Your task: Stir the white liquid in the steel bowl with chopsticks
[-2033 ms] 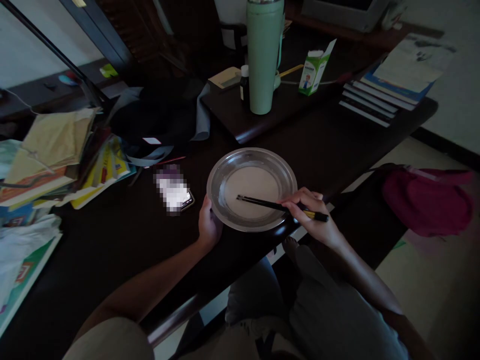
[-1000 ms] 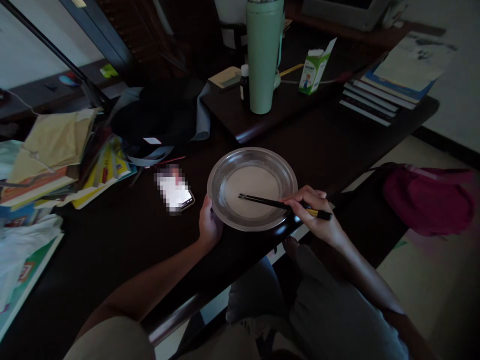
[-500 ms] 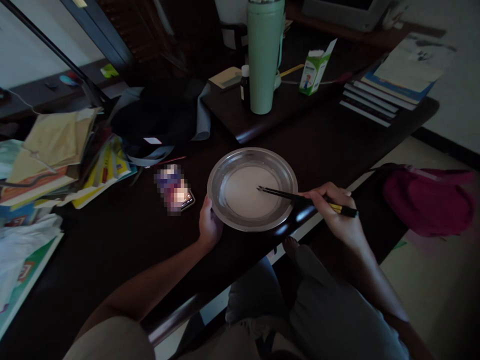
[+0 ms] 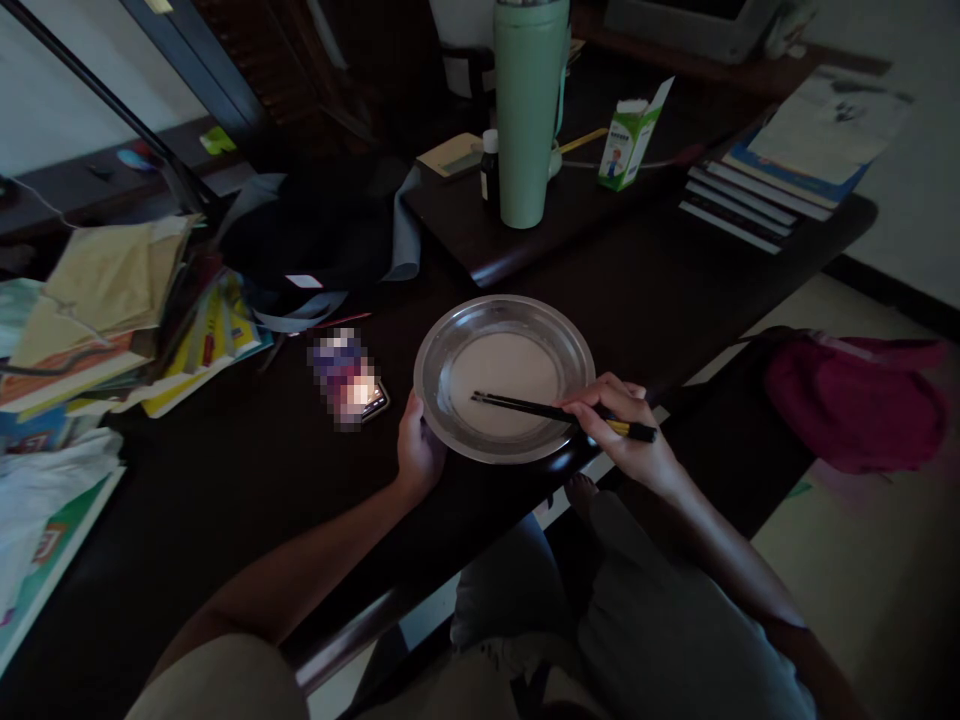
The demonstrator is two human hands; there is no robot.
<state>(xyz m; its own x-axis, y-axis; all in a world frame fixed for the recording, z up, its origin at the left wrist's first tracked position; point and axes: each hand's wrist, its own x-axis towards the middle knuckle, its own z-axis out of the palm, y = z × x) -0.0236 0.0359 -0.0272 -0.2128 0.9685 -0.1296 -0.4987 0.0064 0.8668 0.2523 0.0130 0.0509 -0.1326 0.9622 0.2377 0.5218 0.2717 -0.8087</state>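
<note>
Here, the bowl [image 4: 433, 405] by the edge of the table [image 4: 262, 480] hides part of the left hand [image 4: 418, 458] gripping it; the green flask [image 4: 527, 125] is cut off on top; pale stuff [image 4: 510, 362] lies inside the bowl; the right hand [image 4: 637, 458] grips black chopsticks [image 4: 525, 406].

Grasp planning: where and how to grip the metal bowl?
Metal bowl: probably far rim, from the far side; its flared lip looks free there. The left hand holds the left edge; chopsticks in the right hand cross the right rim.
</note>
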